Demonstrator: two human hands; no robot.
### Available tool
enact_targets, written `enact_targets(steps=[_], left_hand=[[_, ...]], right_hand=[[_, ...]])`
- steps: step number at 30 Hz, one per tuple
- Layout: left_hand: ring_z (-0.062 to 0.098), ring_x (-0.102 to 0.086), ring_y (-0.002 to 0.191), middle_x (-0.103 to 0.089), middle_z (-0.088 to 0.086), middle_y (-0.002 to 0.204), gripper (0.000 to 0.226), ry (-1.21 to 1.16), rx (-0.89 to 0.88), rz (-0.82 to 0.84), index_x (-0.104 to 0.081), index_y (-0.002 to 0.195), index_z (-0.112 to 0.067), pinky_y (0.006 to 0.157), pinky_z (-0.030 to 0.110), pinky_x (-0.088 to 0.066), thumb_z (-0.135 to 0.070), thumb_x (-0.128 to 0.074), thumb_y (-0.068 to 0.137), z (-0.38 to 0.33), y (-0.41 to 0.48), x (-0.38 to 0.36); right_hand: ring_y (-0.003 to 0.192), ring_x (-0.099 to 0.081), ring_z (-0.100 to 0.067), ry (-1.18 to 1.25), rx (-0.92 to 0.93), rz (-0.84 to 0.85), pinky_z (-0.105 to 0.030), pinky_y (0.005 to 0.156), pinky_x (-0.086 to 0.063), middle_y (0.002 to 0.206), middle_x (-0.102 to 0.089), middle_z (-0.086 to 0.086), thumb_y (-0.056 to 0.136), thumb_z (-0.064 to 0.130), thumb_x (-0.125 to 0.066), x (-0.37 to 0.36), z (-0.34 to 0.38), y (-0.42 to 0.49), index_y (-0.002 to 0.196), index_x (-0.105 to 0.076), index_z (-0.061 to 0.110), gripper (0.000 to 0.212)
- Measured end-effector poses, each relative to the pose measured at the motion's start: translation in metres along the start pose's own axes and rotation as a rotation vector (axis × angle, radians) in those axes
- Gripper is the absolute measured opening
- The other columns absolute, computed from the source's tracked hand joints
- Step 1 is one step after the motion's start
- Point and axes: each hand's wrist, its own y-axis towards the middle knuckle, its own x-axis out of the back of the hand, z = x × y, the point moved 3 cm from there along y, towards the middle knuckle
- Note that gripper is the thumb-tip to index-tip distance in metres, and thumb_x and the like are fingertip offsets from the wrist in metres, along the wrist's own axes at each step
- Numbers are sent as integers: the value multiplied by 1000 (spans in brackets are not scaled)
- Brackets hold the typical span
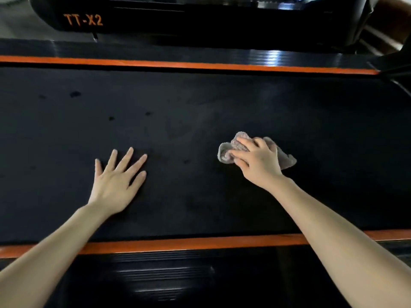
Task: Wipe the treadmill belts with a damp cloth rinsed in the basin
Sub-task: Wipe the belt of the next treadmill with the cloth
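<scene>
Only one view here, the head cam looking straight down. One black treadmill belt (200, 112) fills most of the shot, running left to right. Two orange stripes border it: the far stripe (178, 64) along the top and the near stripe (189, 243) along the bottom, each with a ribbed black side rail outside it. So one belt, two stripes, two rails.

Two hands, both on the belt. The left hand (115, 185) lies flat, palm down, all five fingers spread and straight, holding nothing. The right hand (255, 161) sits well apart from it, further right, with its fingers curled over one crumpled greyish cloth (226, 152) and pressing it against the belt. The cloth bunches out to the left of the fingers and pokes out on the right of the hand too.

I count roughly five small dark spots (75, 94) on the belt's left half. Up top there's a black housing with one orange "TT-X2" label (83, 20).
</scene>
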Motion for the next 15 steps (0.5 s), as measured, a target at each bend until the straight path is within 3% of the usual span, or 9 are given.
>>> enact_targets(steps=[2,4,6,8,10,12,15], left_hand=[[32,-4,145,-14,-2,158,73,18,15,-15,-17,147,-40,114,54,-3,-61,6,81,1,-3,-6],[32,-6,145,-16,-2,158,71,26,12,-50,-19,147,-41,115,54,-4,-59,4,82,-1,-1,-8],[31,-7,145,-17,-2,158,68,8,4,-73,-20,147,-41,115,53,-4,-58,1,84,0,-2,-9],[29,-5,145,-14,-4,158,60,-7,5,-86,-19,147,-42,115,51,-2,-56,-5,90,4,-3,-10],[27,-2,146,-11,-5,158,50,1,3,-90,-17,147,-43,116,50,-1,-52,-13,98,6,-3,-11],[26,-2,146,-11,-6,158,49,8,3,-96,-17,147,-43,116,49,-1,-49,-18,98,5,-3,-10],[27,-4,146,-12,-6,158,49,13,6,-107,-18,146,-43,115,51,-4,-48,-19,98,2,-1,-11]], right_hand=[[110,-49,-34,41,1,-111,-48,84,-34,137,-54,5,89,25,-54,-3,29,-9,104,-70,37,25],[95,-54,-35,56,222,-158,-44,72,-37,127,-60,4,80,26,-57,-9,81,-27,93,-70,39,22],[97,-54,-35,96,485,-117,-46,73,-39,128,-61,3,80,26,-58,-17,129,-45,94,-72,38,23],[102,-55,-34,77,615,-70,-49,79,-41,132,-59,3,85,25,-55,-15,135,-45,101,-72,38,27],[103,-58,-34,18,567,-92,-52,82,-44,132,-60,5,86,27,-54,-11,98,-43,101,-72,39,27],[104,-59,-35,-4,374,-94,-54,82,-47,132,-60,3,87,34,-46,-1,37,-51,100,-73,35,30],[127,-41,-32,-71,158,77,-51,98,-35,149,-41,7,90,48,-31,11,-34,-79,119,-66,36,47]])
